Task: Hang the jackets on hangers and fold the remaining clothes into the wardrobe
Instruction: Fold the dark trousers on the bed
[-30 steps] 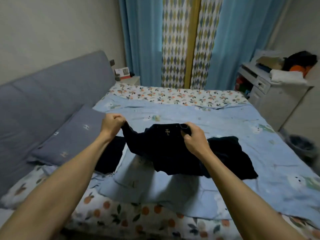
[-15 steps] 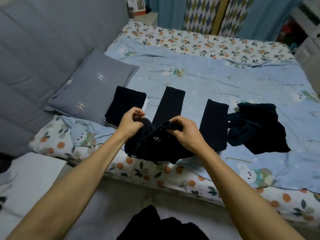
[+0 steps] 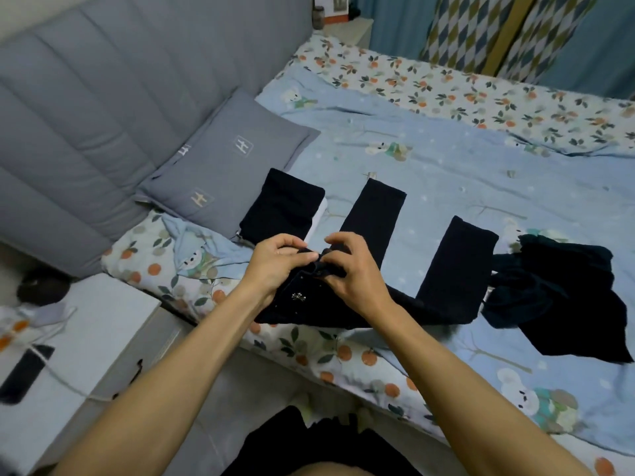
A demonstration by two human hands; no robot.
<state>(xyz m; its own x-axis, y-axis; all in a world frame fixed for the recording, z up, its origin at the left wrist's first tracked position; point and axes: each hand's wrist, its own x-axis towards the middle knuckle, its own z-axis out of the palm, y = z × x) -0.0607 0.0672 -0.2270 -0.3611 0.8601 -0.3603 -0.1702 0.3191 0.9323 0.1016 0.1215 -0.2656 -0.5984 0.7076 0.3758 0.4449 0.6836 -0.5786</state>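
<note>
With your left hand (image 3: pixel 276 266) and right hand (image 3: pixel 350 269) pinching the waistband of the dark navy trousers with a silver cross emblem (image 3: pixel 343 304), keep the fingers (image 3: pixel 295 257) close together, pull the band taut, then fold away from the fingertips.

The bed (image 3: pixel 446 187) wears a pale blue quilt (image 3: pixel 464 159). On it lie spread dark trousers (image 3: pixel 374 214), a folded dark garment (image 3: pixel 281 207) at nine o'clock of them, a crumpled dark heap (image 3: pixel 563 297) at three, and a grey pillow (image 3: pixel 226 159) at ten.
</note>
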